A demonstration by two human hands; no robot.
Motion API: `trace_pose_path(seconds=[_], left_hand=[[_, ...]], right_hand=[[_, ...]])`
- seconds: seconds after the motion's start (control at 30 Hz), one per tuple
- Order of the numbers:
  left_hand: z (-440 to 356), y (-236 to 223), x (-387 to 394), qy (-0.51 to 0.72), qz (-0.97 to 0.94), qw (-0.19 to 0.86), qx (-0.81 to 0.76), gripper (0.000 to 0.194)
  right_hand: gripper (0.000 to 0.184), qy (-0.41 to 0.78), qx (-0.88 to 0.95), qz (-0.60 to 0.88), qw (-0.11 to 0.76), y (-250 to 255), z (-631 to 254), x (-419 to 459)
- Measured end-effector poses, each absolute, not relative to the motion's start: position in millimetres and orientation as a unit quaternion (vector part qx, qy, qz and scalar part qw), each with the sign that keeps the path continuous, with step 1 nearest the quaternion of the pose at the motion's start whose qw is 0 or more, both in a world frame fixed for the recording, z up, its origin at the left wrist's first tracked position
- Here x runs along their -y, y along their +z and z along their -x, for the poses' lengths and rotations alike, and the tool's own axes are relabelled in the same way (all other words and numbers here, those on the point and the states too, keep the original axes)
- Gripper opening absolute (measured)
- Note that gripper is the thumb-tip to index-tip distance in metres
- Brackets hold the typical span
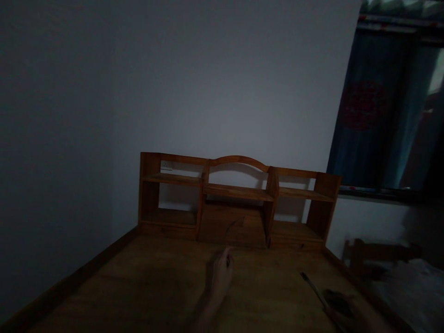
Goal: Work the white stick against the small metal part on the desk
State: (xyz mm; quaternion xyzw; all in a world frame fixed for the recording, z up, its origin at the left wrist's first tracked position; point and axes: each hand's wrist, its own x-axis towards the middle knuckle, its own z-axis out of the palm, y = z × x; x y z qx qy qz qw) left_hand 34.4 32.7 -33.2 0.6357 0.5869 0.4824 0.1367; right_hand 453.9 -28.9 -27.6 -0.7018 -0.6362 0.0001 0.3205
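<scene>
Though dim light and motion blur soften its outline, one slim brush-like implement [315, 287] shows at the lower right, above or against the wooden platform; contact with the boards is not clear. Narrow shaft, darker tip, tip directed forward and towards the middle.

Right hand [343, 311]: blurred, gripping the implement near its rear end; finger placement indistinct, a dark patch beside the fingers unidentified. Left hand [223, 272]: near the middle of the platform, well apart from the implement, fingers curled inward; whether they close fully, or enclose anything, cannot be made out.

Wooden platform [156, 282]: grained, yellowish-brown, edged by a left rail [104, 256] and a right rail [350, 274], the latter near the right hand. At its far end, one wooden shelf unit [239, 190]: three bays, arched top to the centre bay.

Beyond: pale wall [236, 92]; wall socket [166, 166] seen through the upper left bay; at right, a blue curtain [378, 152] with a round red motif, and below it crumpled pale fabric [412, 282].

Risks, as judged: a loose hold at the rear end could let the implement swivel or drop; a wide sweep to the right could knock knuckles on the right rail; poor light could cause a misjudged height, scraping the tip along the boards.
</scene>
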Motion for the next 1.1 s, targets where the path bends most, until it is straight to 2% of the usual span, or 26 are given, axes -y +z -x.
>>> trace_pose_path(seconds=[0.27,0.6,0.77,0.93,1.1], left_hand=[[-38.5,-36.5,-32.5,0.475,-0.633,0.132,-0.596,0.034],[-36.9,-7.2,-20.9,0.375,-0.671,0.091,-0.633,0.031],[-19.2,1.5,-26.4,0.331,-0.682,0.082,-0.647,0.032],[-25.7,-3.6,-40.1,0.293,-0.705,0.070,-0.642,0.029],[-37.7,-32.8,-59.0,0.261,-0.734,0.054,-0.625,0.029]], right_hand=[[0.041,0.150,0.715,0.610,0.307,-55.8,-334.9,30.5],[0.020,0.077,0.800,0.546,0.237,-29.2,-162.9,19.0],[0.030,0.050,0.839,0.517,0.161,-17.3,-149.1,6.6],[0.024,0.073,0.835,0.509,0.196,-22.4,-175.5,-14.5],[0.036,0.081,0.862,0.441,0.237,-32.0,-215.2,-32.9]])
